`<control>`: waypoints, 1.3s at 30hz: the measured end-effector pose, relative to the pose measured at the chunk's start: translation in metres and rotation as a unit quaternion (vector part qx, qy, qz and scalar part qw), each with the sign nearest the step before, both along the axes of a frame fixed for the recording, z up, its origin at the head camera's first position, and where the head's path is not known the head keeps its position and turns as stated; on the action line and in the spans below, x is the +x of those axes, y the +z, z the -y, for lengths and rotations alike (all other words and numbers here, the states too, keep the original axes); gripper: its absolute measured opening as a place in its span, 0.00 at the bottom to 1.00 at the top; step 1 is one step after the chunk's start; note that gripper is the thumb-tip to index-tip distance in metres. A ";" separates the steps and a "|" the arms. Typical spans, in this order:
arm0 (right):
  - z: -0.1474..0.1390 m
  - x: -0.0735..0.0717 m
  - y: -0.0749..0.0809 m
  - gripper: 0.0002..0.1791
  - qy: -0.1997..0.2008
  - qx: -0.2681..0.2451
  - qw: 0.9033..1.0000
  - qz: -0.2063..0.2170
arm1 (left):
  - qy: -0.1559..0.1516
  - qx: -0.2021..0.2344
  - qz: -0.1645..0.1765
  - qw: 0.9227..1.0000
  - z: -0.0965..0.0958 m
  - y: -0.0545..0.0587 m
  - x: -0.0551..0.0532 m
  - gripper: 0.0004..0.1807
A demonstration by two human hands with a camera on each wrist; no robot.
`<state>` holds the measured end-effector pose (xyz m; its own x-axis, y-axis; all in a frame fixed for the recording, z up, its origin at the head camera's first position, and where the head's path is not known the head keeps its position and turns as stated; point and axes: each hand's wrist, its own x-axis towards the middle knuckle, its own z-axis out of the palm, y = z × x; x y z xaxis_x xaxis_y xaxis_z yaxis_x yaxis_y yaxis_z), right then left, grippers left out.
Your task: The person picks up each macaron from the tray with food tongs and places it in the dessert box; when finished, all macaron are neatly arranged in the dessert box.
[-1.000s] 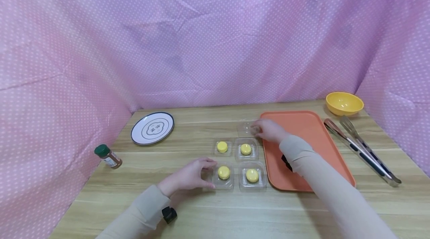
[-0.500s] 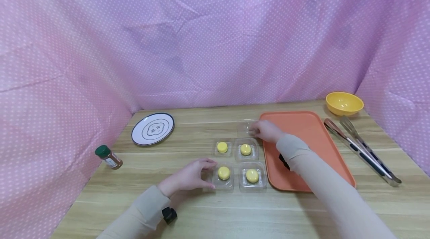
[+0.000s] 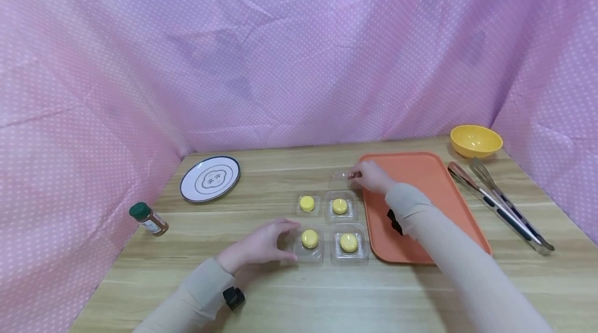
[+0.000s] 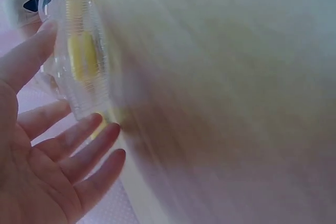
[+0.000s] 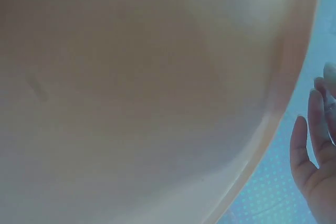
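Note:
My left hand (image 3: 261, 242) reaches to the left side of a clear plastic box (image 3: 315, 257) holding a yellow macaron (image 3: 309, 239). In the left wrist view, its thumb and extended fingers (image 4: 107, 142) lie about the box's edges. The right hand (image 3: 371, 176) pinches the right side of another clear box (image 3: 338, 181) at the back, beside the orange tray (image 3: 420, 208); its contents are hard to make out. Between the hands sit three more clear boxes with yellow macarons, at the back left (image 3: 307, 203), back right (image 3: 339, 206) and front right (image 3: 348, 242).
Tongs (image 3: 506, 208) lie right of the tray, and a yellow bowl (image 3: 475, 141) stands behind them. On the left are a blue-rimmed white plate (image 3: 210, 179) and a green-capped spice bottle (image 3: 149, 220). A pink dotted cloth (image 3: 280, 63) closes off the back and sides.
The right hand has shifted only slightly at the back box. My left hand keeps its place, and the head view has turned a little.

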<state>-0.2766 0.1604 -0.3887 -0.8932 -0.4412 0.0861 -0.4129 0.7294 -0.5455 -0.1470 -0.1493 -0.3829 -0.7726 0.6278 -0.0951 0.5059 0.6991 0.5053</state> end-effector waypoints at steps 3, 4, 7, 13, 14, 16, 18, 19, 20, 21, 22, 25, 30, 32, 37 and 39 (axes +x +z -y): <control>-0.001 0.000 0.004 0.08 -0.010 -0.036 0.999 0.015 | -0.004 -0.018 -0.007 1.000 0.000 0.004 0.000 0.40; -0.002 0.000 0.006 0.08 -0.013 -0.048 0.999 0.019 | -0.007 -0.025 -0.009 1.000 -0.001 0.006 -0.001 0.40; -0.002 0.000 0.012 0.09 -0.026 -0.080 0.996 0.028 | -0.014 -0.044 -0.016 0.999 -0.004 0.012 -0.004 0.41; -0.003 0.005 0.023 0.13 -0.058 -0.125 0.989 0.048 | 0.001 -0.041 -0.030 0.999 -0.006 0.026 -0.011 0.41; -0.003 0.006 0.024 0.14 -0.062 -0.136 0.987 0.053 | 0.005 -0.035 -0.038 0.999 -0.006 0.028 -0.012 0.41; -0.003 0.008 0.026 0.15 -0.073 -0.161 0.982 0.064 | 0.016 -0.026 -0.058 0.998 -0.007 0.030 -0.014 0.39; -0.003 0.009 0.028 0.16 -0.079 -0.186 0.977 0.072 | 0.026 -0.010 -0.086 0.996 -0.009 0.032 -0.017 0.38; -0.002 0.009 0.029 0.17 -0.083 -0.196 0.974 0.077 | 0.029 0.000 -0.105 0.994 -0.011 0.033 -0.018 0.38; -0.001 0.010 0.030 0.18 -0.089 -0.207 0.971 0.085 | 0.034 0.010 -0.118 0.992 -0.012 0.033 -0.020 0.37; -0.001 0.010 0.031 0.19 -0.091 -0.215 0.968 0.090 | 0.039 0.017 -0.133 0.990 -0.014 0.034 -0.022 0.37; 0.000 0.010 0.031 0.19 -0.094 -0.222 0.966 0.094 | 0.044 0.025 -0.149 0.988 -0.016 0.034 -0.025 0.37; 0.003 0.012 0.031 0.19 -0.097 -0.249 0.958 0.101 | 0.049 0.044 -0.197 0.978 -0.021 0.034 -0.032 0.37; 0.010 0.019 0.032 0.17 -0.088 -0.291 0.946 0.118 | 0.057 0.057 -0.249 0.965 -0.028 0.034 -0.043 0.39; 0.012 0.022 0.033 0.17 -0.083 -0.304 0.940 0.128 | 0.059 0.052 -0.263 0.962 -0.030 0.033 -0.047 0.40; 0.018 0.028 0.035 0.18 -0.075 -0.337 0.926 0.154 | 0.049 0.017 -0.294 0.954 -0.037 0.030 -0.057 0.44; 0.020 0.029 0.035 0.19 -0.073 -0.350 0.918 0.169 | 0.042 0.007 -0.304 0.952 -0.039 0.029 -0.059 0.45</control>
<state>-0.2474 0.1401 -0.3535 -0.9664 -0.2568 0.0092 -0.0586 0.1851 -0.9810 -0.2063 -0.1106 -0.3537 -0.7296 0.5597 0.3930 0.6507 0.7450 0.1471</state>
